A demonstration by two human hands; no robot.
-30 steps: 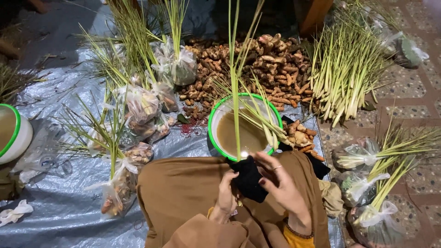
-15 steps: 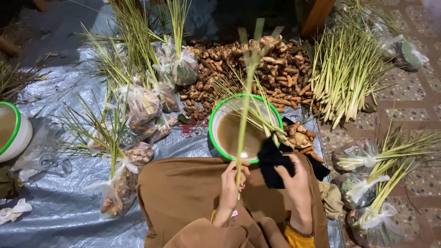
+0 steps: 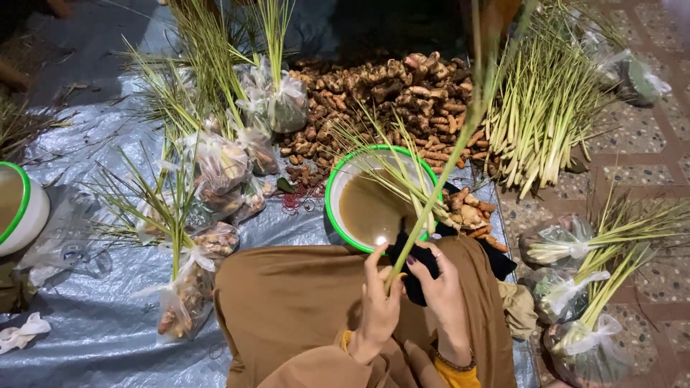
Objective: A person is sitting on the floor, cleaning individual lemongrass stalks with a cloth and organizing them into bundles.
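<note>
Landmark: the green-rimmed bowl [image 3: 374,208] of brown liquid, sitting on the grey tarp [image 3: 86,215] just past the person's knees.

Far left of the bowl, at the frame edge, another green-rimmed tub [image 3: 18,208]. Between that and the bowl, clear bags [image 3: 215,165] stuffed with roots and stalks, leaf tips poking up. Behind the bowl, a loose root pile [image 3: 388,86].

Just near side of the bowl, over the brown lap: left hand [image 3: 379,305], fingers closed around the butt end of one stalk [image 3: 431,201]. Grip is clamped on the stalk's base, thumb side toward the bowl. Right hand [image 3: 442,298] is touching alongside, fingers curled onto a black cloth [image 3: 424,266] that hangs off the bowl's near-right edge; whether it also pinches the stalk, can't tell, the stalk base is hidden between the two hands.

Key relation: the stalk's long axis runs from the grip up and away, leaning right, crossing over the bowl's right rim and carrying on toward the top of the view, where it blurs. So the free length lies beyond the hands, above the bowl. Left hand is the one at the base; right is a touch farther right.

Right of the bowl, a big stalk heap [image 3: 546,108], then more tied bags [image 3: 582,287] on the paved floor.
</note>
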